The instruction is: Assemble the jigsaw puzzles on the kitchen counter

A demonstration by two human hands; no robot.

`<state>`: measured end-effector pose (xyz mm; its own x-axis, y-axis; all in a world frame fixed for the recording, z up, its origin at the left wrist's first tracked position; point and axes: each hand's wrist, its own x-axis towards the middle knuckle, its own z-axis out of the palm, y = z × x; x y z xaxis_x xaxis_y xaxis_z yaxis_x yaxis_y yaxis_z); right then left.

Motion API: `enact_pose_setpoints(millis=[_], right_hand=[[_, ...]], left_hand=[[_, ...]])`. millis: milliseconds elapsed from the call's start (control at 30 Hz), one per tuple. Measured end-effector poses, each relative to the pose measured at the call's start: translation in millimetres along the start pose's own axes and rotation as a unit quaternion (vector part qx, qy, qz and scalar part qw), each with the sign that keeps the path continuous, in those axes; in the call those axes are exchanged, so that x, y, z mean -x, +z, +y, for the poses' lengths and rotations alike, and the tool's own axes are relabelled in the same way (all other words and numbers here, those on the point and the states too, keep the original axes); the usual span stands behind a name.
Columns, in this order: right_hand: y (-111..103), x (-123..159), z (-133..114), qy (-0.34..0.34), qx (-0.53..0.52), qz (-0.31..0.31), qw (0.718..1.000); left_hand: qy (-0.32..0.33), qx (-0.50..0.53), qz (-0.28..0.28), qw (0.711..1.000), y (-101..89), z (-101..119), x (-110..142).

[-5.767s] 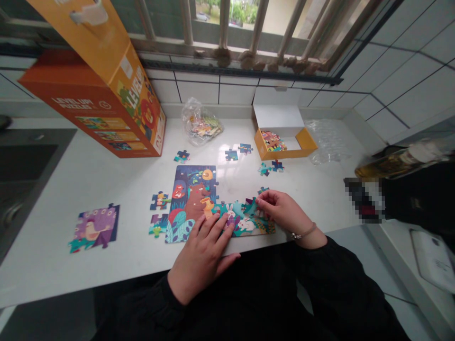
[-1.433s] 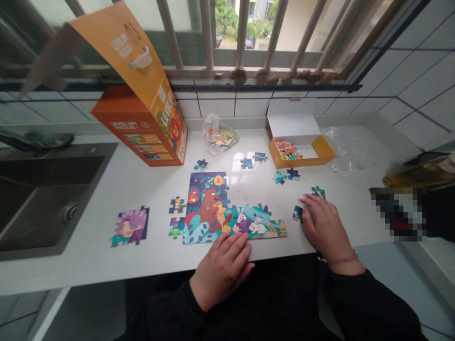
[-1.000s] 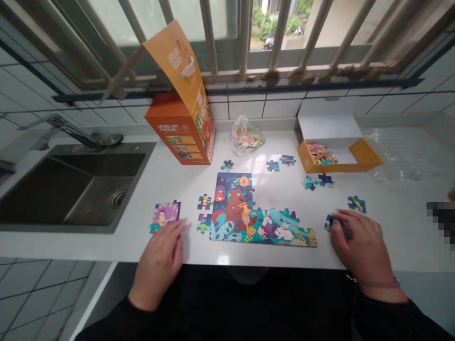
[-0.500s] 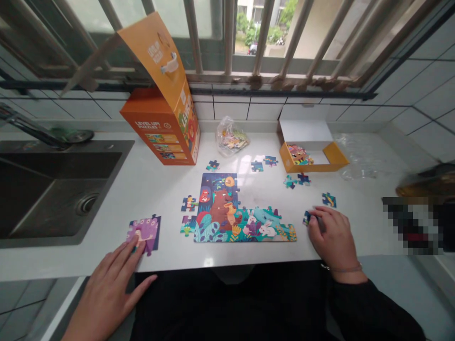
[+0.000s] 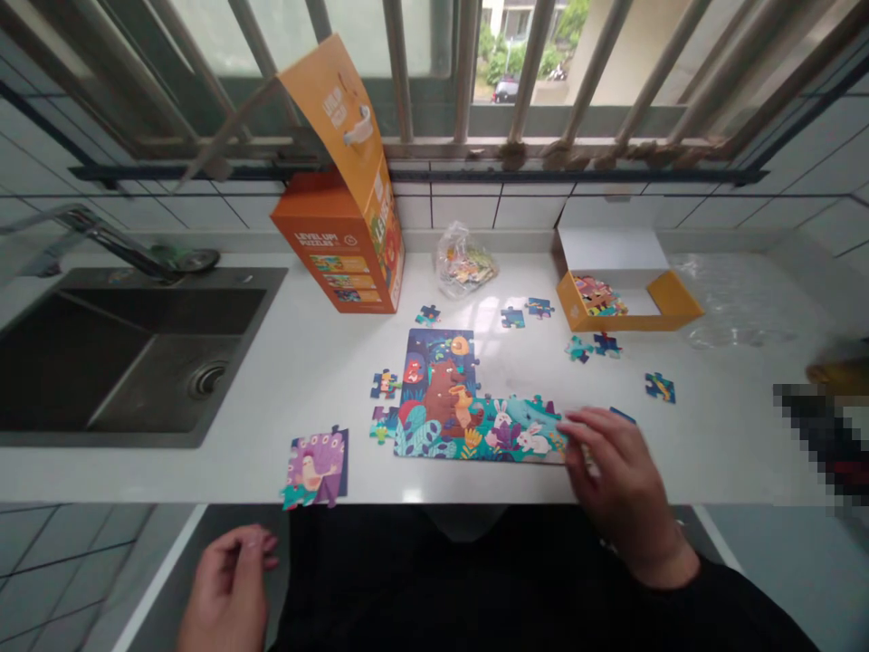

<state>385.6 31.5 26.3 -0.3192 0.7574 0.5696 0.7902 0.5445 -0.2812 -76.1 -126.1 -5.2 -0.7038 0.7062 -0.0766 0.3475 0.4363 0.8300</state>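
My left hand (image 5: pixel 231 584) hangs below the counter's front edge, fingers curled in with the thumb against them; nothing shows in it. Above it, a joined purple peacock section (image 5: pixel 316 466) lies at the edge. My right hand (image 5: pixel 615 484) is over the right end of the partly assembled animal jigsaw puzzle (image 5: pixel 441 398), its fingertips at that end and a gap between fingers and thumb. Just behind its knuckles a dark puzzle piece (image 5: pixel 623 415) is partly hidden. Two pieces lie along the puzzle's left side, a peach-and-blue piece (image 5: pixel 385 384) and a purple-green piece (image 5: pixel 384 424).
Behind the puzzle lie several loose pieces, among them a blue piece (image 5: pixel 512 317) and a yellow-marked piece (image 5: pixel 660 388). An orange puzzle box (image 5: pixel 339 244), a plastic bag of pieces (image 5: pixel 466 267) and an open yellow box (image 5: pixel 631 317) stand farther back. At left is a sink (image 5: pixel 237 362).
My left hand has left the peacock section, drawn back below the edge and curled. My right hand has moved left from the dark piece to the puzzle's right end. The view has shifted too.
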Motion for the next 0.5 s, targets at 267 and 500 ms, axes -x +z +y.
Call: enact_pose_setpoints(millis=[267, 500], right_hand=[[87.2, -58.9, -180.0, -0.289, -0.137, -0.226, 0.920], [116.9, -69.7, -206.0, -0.294, -0.132, -0.260, 0.910]], left_hand=[[-0.282, 0.307, -0.059, 0.907, 26.2, 14.5, 5.6], [-0.300, 0.348, -0.061, 0.886, 25.5, 31.5, -12.1]])
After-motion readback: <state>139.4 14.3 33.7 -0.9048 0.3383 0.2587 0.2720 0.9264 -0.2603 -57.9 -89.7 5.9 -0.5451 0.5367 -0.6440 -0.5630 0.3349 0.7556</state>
